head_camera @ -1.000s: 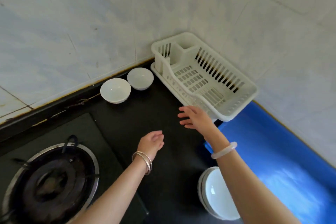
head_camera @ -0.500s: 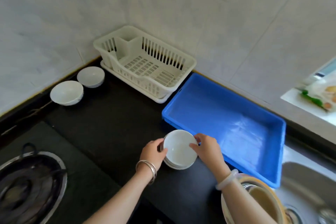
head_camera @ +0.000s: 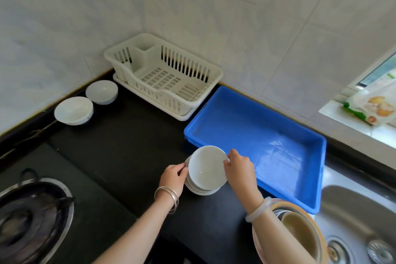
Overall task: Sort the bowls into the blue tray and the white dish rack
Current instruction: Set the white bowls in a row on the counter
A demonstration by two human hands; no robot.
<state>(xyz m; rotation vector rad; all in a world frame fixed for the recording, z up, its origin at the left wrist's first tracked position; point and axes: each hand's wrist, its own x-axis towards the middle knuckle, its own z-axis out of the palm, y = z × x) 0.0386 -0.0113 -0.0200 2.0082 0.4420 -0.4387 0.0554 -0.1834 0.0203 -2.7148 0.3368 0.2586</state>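
Top bowl [head_camera: 207, 167] is pinched by the right hand [head_camera: 238, 170] while the left hand [head_camera: 172, 178] grips the stack [head_camera: 201, 192] beneath.

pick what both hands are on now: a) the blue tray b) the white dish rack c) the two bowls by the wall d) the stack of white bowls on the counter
d: the left hand holds the stack of bowls, the right hand pinches the rim of the top bowl
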